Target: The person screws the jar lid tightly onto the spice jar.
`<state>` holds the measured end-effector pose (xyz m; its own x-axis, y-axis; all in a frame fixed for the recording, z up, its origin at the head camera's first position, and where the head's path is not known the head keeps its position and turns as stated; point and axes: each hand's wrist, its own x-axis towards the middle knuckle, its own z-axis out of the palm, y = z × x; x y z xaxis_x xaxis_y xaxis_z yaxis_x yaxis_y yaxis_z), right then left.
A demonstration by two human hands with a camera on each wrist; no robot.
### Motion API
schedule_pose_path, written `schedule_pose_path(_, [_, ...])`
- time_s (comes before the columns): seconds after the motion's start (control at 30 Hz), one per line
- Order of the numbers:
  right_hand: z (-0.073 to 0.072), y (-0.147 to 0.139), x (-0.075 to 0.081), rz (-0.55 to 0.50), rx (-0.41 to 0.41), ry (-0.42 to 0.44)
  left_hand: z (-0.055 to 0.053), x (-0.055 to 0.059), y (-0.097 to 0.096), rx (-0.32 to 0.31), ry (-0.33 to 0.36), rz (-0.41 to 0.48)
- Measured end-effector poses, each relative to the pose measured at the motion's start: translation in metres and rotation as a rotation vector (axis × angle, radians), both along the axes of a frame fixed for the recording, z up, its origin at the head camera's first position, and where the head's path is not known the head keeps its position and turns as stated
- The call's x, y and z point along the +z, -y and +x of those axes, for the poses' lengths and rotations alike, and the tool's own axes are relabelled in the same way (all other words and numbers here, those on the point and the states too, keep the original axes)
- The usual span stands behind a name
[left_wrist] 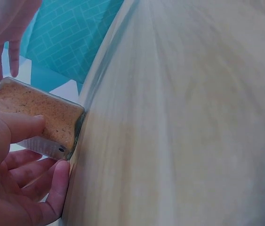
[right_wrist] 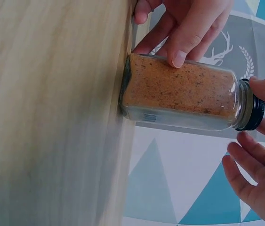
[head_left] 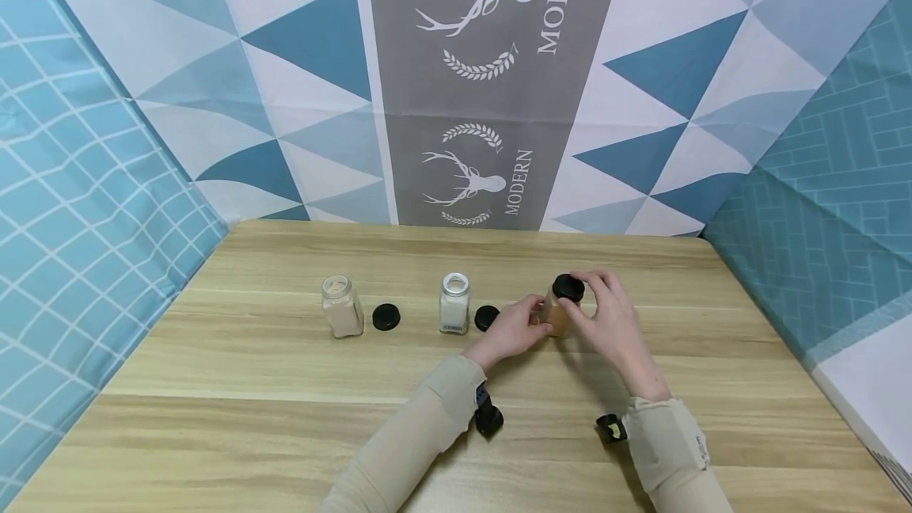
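Observation:
A square glass spice jar (head_left: 557,321) of orange-brown seasoning stands on the table in the head view. Its black lid (head_left: 568,287) is on the mouth. My left hand (head_left: 514,329) holds the jar low on its body; in the left wrist view the thumb presses one face, with the other fingers around the far side. My right hand (head_left: 611,321) pinches the lid between thumb and fingers from above. In the right wrist view, dark specks show in the seasoning (right_wrist: 179,87), and the remaining right fingers spread beneath the lid (right_wrist: 256,112).
Left of my hands stands a lidless jar of white contents (head_left: 454,311), with a black lid (head_left: 487,317) beside my left hand. Farther left are a lidless jar of pale beige powder (head_left: 343,313) and another black lid (head_left: 386,317). A patterned cloth backdrop (head_left: 463,85) rises behind the table.

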<state>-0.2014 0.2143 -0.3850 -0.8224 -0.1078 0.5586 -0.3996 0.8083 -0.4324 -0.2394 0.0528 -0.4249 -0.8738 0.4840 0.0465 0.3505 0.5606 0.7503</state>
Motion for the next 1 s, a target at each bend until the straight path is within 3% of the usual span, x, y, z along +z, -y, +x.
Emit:
schedule_pose_path(0.23, [-0.0029,0.0025,-0.0034,-0.013,0.086,0.039,0.0011,0.0,0.0001,0.001,-0.01,-0.004])
schedule_pose_path(0.4, [-0.0037,0.0054,-0.0053,-0.024,0.121,0.009,0.0018,0.0009,0.0003,-0.001,-0.007,-0.003])
schedule_pose_path(1.0, [-0.0072,0.0064,-0.0078,-0.033,0.09,-0.08,0.0009,0.0023,-0.0002,-0.011,-0.004,-0.006])
